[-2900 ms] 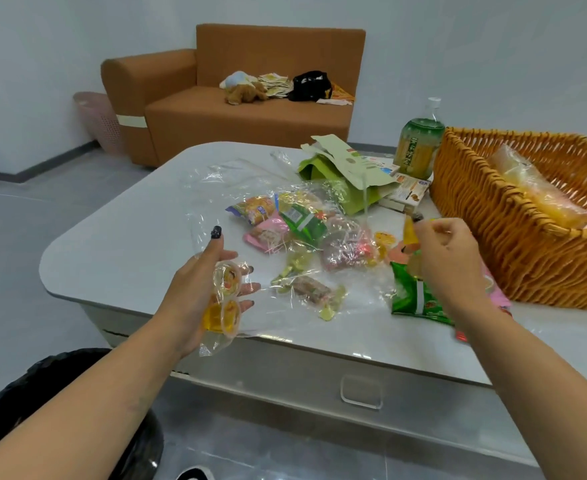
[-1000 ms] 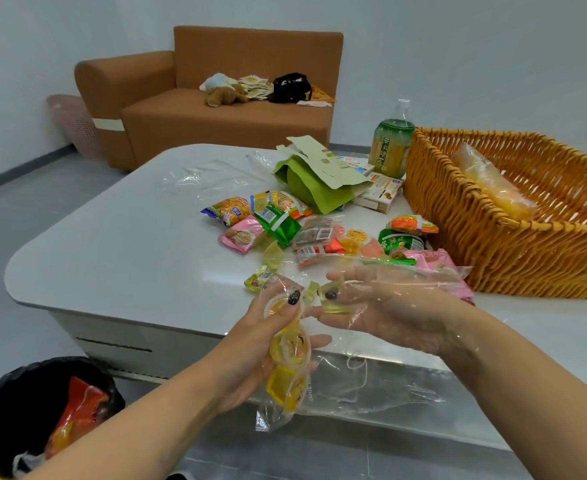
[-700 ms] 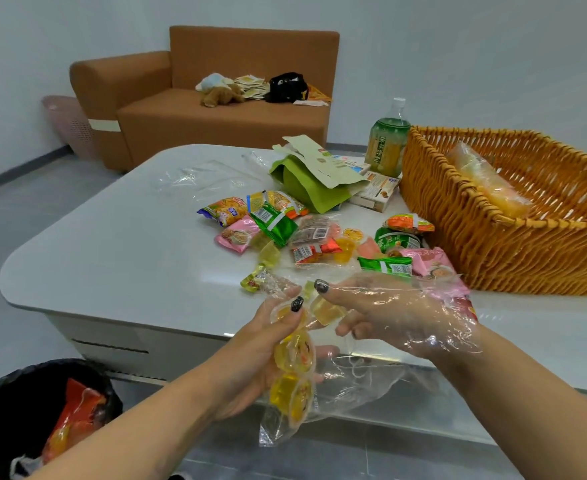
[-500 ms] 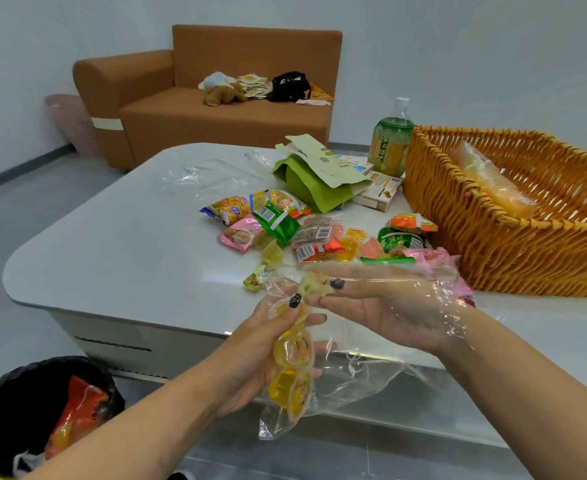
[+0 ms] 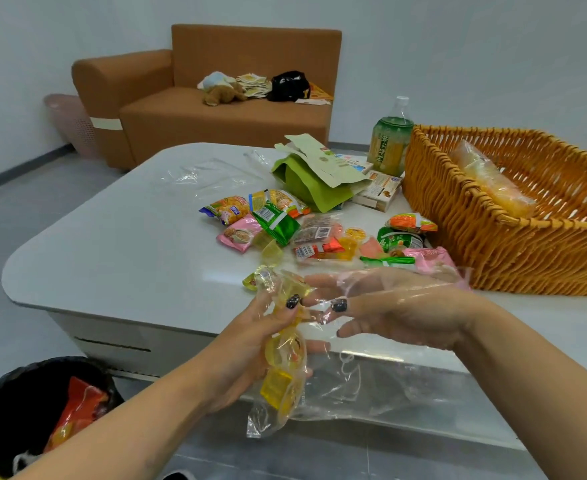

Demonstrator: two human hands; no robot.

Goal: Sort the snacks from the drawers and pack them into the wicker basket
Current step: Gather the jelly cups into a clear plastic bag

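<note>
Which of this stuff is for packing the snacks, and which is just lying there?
For the job:
- snack packets on the table
- jelly cups held by the left hand
- clear bag draped over the right hand
- wicker basket

Just lying about:
- sofa with a stuffed toy
- bin
- pink hamper

Wicker basket (image 5: 493, 233) at right was orange-tan weave. Table (image 5: 112, 258) pale grey. Sofa (image 5: 216, 98) at upper left brown. Centre: green paper bag (image 5: 313, 188), pink packet (image 5: 238, 235), green packet (image 5: 278, 223). Bottle (image 5: 389, 143) green-yellow label. Bin (image 5: 5, 410) at lower left black.
</note>
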